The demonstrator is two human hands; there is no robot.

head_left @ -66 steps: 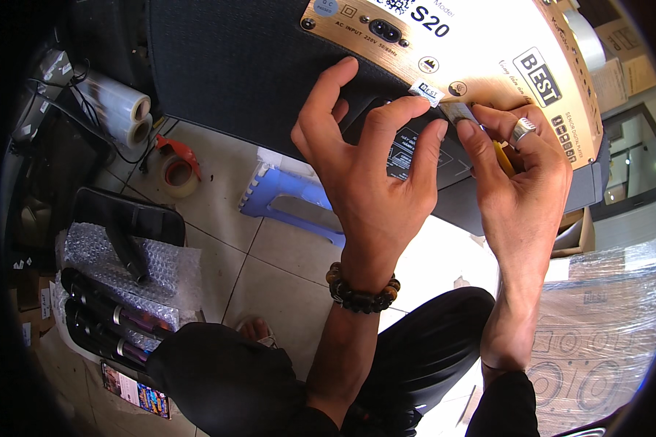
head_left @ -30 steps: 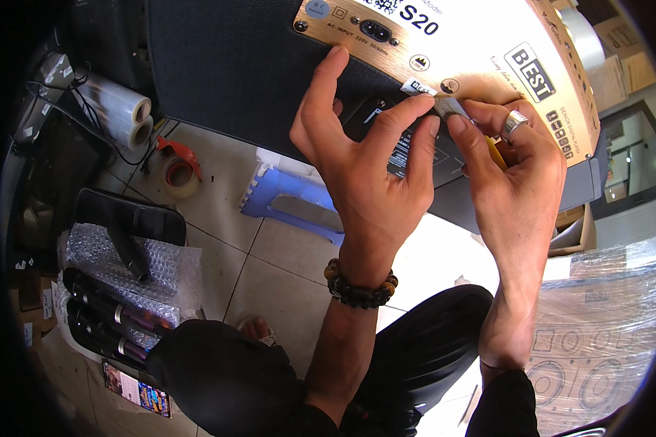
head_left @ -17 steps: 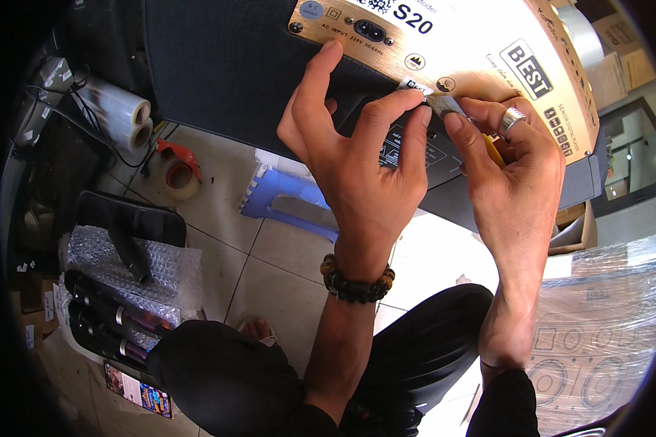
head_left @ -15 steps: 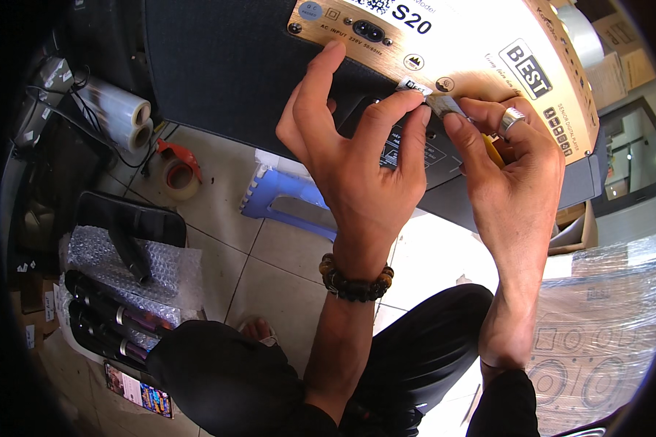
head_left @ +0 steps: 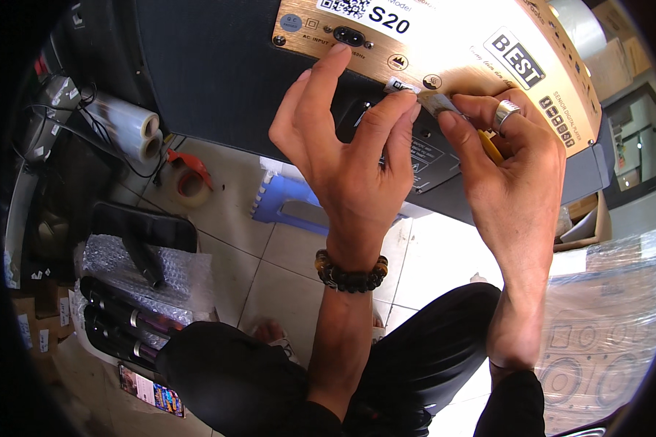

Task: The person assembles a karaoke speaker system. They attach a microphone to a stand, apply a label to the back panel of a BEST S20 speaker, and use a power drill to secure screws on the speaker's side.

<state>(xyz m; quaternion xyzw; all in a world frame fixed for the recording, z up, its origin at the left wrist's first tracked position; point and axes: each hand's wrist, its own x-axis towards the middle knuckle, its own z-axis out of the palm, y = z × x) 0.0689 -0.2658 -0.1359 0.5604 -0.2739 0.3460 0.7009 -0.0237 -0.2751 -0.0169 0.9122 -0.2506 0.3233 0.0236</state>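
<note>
A black speaker box (head_left: pixel 204 80) with a gold metal control panel (head_left: pixel 455 51) lies across the top of the view. My left hand (head_left: pixel 364 175) pinches a small white sticker (head_left: pixel 398 84) between thumb and index finger at the panel's lower edge, its other fingers spread over the panel by the power socket (head_left: pixel 348 35). In my right hand (head_left: pixel 517 167) is a yellow-handled utility knife (head_left: pixel 436 103). The flat blade points left and its tip is close to my left fingertips and the sticker. Whether blade and sticker touch, I cannot tell.
A blue plastic stool (head_left: pixel 284 200) stands below the speaker. On the left are a tape dispenser (head_left: pixel 191 182), clear film rolls (head_left: pixel 127 127), bubble wrap (head_left: pixel 175 269), black microphones (head_left: pixel 120 335) and a phone (head_left: pixel 153 390). A film-wrapped carton (head_left: pixel 605 328) stands right.
The view has shifted slightly, so the speaker sits a little further left and up, the floor items a little to the right. Both hands keep their grips, with the blade near the sticker.
</note>
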